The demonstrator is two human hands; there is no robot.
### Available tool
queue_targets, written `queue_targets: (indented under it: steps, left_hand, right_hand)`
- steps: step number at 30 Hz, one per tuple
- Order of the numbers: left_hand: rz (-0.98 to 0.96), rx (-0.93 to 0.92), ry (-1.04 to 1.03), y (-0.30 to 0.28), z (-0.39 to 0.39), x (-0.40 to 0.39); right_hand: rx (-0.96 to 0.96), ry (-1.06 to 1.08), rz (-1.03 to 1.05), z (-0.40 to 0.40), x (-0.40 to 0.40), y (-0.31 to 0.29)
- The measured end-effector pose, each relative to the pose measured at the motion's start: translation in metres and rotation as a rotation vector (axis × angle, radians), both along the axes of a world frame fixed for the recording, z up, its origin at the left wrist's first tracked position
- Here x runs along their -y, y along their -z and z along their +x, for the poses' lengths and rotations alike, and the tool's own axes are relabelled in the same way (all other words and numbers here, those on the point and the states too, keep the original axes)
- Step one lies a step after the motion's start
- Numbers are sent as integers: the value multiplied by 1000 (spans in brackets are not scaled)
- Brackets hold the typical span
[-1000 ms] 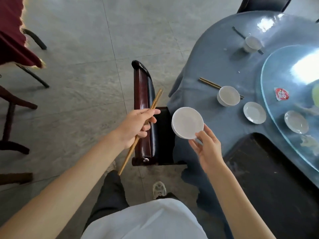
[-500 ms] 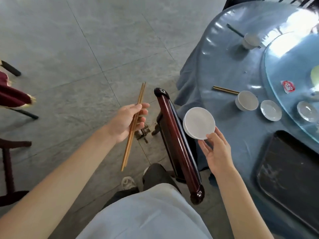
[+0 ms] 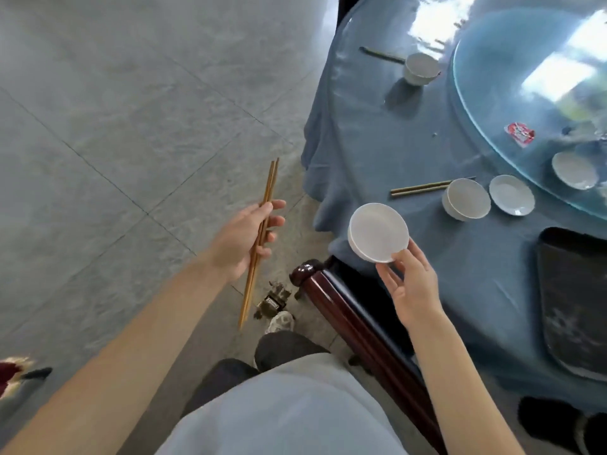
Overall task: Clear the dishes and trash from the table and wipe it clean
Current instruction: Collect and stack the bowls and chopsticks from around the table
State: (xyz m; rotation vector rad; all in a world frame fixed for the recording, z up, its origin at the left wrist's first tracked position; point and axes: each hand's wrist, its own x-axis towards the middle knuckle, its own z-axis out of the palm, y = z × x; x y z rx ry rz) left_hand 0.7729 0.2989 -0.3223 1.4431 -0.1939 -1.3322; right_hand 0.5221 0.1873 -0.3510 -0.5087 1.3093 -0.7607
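My left hand (image 3: 244, 239) grips a pair of long wooden chopsticks (image 3: 259, 239) over the grey tiled floor (image 3: 115, 126), tips pointing away from me, well left of the table. My right hand (image 3: 410, 285) pinches the near rim of a small white round dish (image 3: 377, 232), held above the draped edge of the round table in its blue cloth (image 3: 368, 126). Between my hands and body, the dark red wooden chair back (image 3: 354, 316) runs along the table's near edge. Open floor spreads left and far. On the table, a second pair of chopsticks (image 3: 423, 187) lies touching a white bowl (image 3: 465, 198), a white saucer (image 3: 511, 194) just to its right. A dark rectangular tray (image 3: 571, 303) sits near right. Farther off, another white bowl (image 3: 421, 68) stands beside the glass turntable (image 3: 512, 103).
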Motion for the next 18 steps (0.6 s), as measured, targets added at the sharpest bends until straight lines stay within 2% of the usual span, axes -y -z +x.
queue_targets:
  steps: [8,18]
  left_hand:
    - [-6,-10,274,11,39,111]
    - [91,-28,686,41,73,254]
  right_hand:
    - [-7,150,-9,38,28,-13]
    - [-72,654,19,90,73,-7]
